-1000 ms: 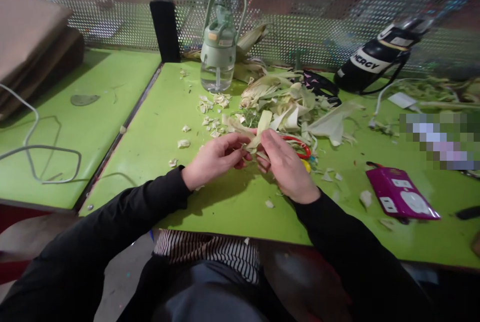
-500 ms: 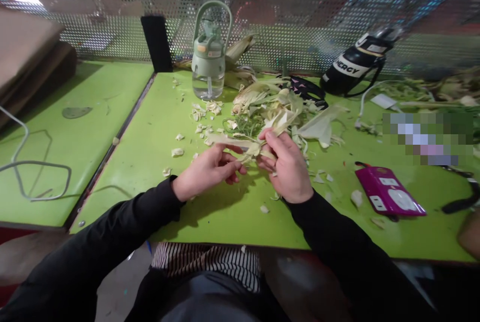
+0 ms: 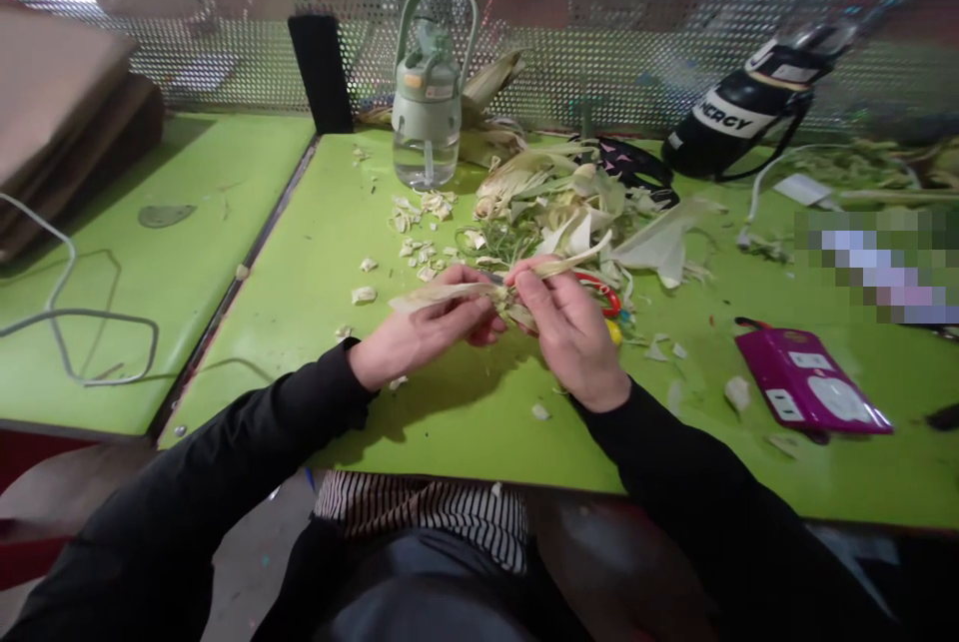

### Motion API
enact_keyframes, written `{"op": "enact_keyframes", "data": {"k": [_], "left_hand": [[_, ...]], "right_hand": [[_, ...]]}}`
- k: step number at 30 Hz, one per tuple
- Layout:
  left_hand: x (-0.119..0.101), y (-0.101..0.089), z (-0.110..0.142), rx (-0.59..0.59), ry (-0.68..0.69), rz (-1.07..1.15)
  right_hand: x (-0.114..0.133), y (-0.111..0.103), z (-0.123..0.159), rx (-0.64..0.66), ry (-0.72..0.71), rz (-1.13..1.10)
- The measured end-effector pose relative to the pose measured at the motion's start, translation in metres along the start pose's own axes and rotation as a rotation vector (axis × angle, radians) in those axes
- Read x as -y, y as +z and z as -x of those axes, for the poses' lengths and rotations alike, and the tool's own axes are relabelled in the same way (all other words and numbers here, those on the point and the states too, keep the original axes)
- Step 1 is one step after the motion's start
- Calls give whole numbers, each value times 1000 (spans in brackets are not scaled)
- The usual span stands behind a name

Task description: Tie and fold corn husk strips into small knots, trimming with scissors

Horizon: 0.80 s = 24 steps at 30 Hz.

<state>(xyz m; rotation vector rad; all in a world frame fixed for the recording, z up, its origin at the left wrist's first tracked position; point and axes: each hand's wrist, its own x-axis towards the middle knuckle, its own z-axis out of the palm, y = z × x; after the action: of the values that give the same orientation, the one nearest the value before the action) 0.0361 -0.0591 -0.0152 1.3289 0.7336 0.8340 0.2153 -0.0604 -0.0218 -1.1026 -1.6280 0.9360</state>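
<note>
My left hand is closed, its thumb and fingers pinching a folded strip of pale corn husk whose tip sticks out to the left. Facing it, my right hand pinches the bunched husk at its other end, and a narrow strip rises to the right over the fingers. Both hands are above the green table, almost touching. Just behind them lies a heap of dry corn husks with thin green threads at its front. A red loop-shaped thing shows partly beside my right hand; the rest is hidden.
A pale green water bottle stands behind the scraps, before a perforated metal screen. To the right are a leaning black bottle and a magenta packet. Brown folded material and a cable lie left.
My hands have drawn closer together and the left fingers have closed further on the husk. The red loop now shows beside my right hand. The view has shifted slightly.
</note>
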Motion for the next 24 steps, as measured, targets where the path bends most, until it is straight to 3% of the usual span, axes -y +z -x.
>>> {"op": "enact_keyframes", "data": {"k": [6, 14, 18, 24], "left_hand": [[1, 1, -4, -74, 92, -227], [17, 8, -5, -119, 135, -54], [20, 12, -2, -187, 113, -113], [4, 9, 3, -249, 123, -88]], "right_hand": [[1, 6, 2, -15, 68, 131], [-4, 15, 9, -37, 143, -36], [-1, 15, 10, -97, 75, 63], [9, 9, 8, -129, -49, 118]]}}
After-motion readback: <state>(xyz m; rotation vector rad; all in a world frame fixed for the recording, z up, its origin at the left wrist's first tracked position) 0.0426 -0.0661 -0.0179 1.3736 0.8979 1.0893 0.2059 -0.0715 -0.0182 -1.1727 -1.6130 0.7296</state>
